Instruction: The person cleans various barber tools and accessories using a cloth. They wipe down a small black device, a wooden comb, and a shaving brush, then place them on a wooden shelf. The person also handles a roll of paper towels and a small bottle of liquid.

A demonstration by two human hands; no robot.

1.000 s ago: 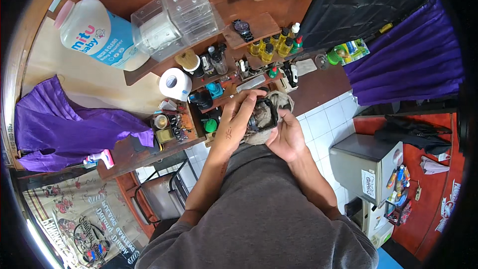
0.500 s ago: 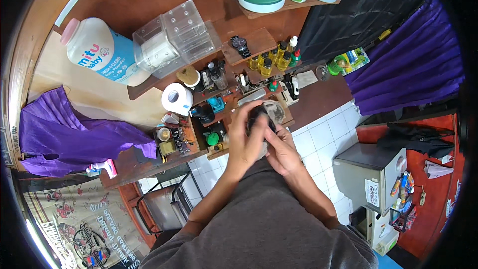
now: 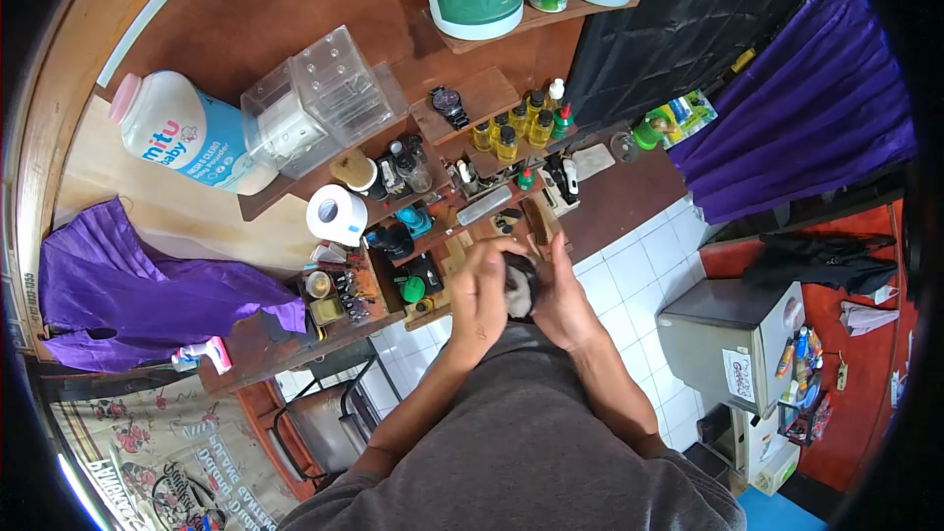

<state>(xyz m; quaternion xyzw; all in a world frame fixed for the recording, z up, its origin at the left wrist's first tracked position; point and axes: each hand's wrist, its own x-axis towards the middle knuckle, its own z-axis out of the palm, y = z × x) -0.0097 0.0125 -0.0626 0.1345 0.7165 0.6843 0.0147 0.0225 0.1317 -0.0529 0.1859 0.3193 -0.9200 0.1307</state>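
Note:
In front of my body I have a small dark object with a pale greyish, fuzzy-looking part (image 3: 518,293) between my hands; its kind does not show clearly. My left hand (image 3: 477,300) curls over it from the left, fingers bent across its top. From the right, my right hand (image 3: 564,307) presses against it, with one digit pointing up and the other fingers partly hidden. Just beyond the hands, a brown comb (image 3: 536,221) and small dark pieces (image 3: 506,219) lie on the wooden counter.
Small bottles of yellow liquid (image 3: 506,143) stand by a wristwatch (image 3: 448,106) on a shelf. Left of them are a toilet paper roll (image 3: 336,214), a clear plastic box (image 3: 329,88) and a powder bottle (image 3: 192,133). A chair (image 3: 329,423) stands at lower left, a small refrigerator (image 3: 728,344) at right.
My hands turned the dark object, and its pale part now faces me. The right hand's digit has straightened upward. The view has shifted, and more of the counter beyond the hands shows.

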